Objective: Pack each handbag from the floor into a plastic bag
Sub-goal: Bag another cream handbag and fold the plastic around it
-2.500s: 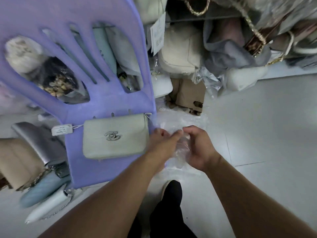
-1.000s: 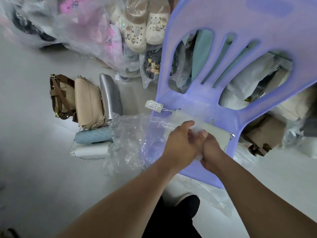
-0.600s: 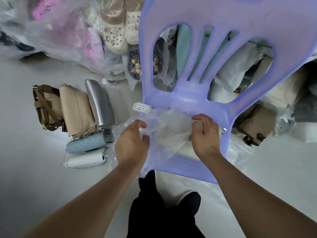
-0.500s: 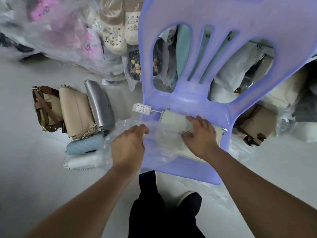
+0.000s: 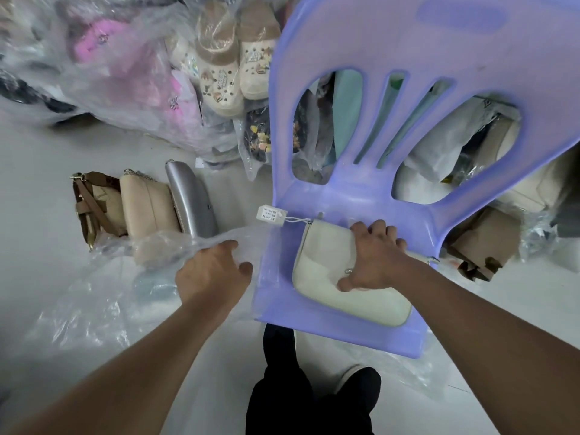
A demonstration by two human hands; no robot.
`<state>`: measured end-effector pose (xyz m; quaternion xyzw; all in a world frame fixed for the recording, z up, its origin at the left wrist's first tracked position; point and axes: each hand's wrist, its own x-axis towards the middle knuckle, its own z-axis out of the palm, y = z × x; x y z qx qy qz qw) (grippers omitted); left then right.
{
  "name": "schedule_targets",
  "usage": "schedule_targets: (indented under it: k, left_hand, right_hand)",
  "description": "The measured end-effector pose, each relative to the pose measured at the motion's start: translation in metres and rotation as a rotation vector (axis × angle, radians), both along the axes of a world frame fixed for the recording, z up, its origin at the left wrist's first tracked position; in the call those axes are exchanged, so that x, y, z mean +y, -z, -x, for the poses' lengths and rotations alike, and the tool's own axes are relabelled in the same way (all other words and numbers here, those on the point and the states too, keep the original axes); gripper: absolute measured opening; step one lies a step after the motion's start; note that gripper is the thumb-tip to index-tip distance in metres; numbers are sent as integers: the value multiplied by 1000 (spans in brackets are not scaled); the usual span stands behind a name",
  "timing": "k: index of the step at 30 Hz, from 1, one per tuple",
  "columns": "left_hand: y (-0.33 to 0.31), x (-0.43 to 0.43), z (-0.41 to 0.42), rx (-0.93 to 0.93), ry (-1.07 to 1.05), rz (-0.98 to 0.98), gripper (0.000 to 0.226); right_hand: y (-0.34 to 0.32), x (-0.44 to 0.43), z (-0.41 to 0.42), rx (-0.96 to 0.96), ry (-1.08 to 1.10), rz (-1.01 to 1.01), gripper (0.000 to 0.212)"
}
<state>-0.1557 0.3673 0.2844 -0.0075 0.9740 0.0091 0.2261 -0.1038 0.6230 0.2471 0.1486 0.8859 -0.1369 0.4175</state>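
the cream handbag (image 5: 329, 277) lies flat on the seat of the purple chair (image 5: 345, 196), its white tag (image 5: 271, 214) hanging off the seat's edge. the right hand (image 5: 373, 257) clamps over the handbag. well apart, the left hand (image 5: 213, 271) grips the clear plastic bag (image 5: 125, 277) beside the chair, over the floor.

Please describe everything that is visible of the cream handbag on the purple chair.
The cream handbag is a small, soft bag with rounded corners; it looks like smooth leather or imitation. It lies flat on the seat of the purple chair. The right hand rests on top with fingers over its far edge and thumb on its face. A white paper tag hangs from its top left corner by a string. It is not in plastic.
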Motion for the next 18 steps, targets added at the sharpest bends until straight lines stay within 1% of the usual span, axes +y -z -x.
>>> schedule_targets:
  k: [3,6,9,11,14,18]
  left_hand:
    - [8,0,-1,-60,-148,-52,50]
    - [10,5,0,-99,-287,-139,51]
    - [9,18,-1,-125,-352,-309,49]
    - [8,27,-4,-110,-350,-429,46]
    - [7,38,-9,-103,-250,-535,45]
    - [3,49,-16,-28,151,-611,50]
  right_hand:
    - [-10,11,-7,51,100,107,107]
    - [-29,28,-21,128,155,212,97]
    - [-44,40,-42,222,186,273,93]
    - [-47,43,-50,283,174,302,94]
    - [-47,41,-53,277,146,337,94]
    - [-41,33,-48,291,113,308,92]
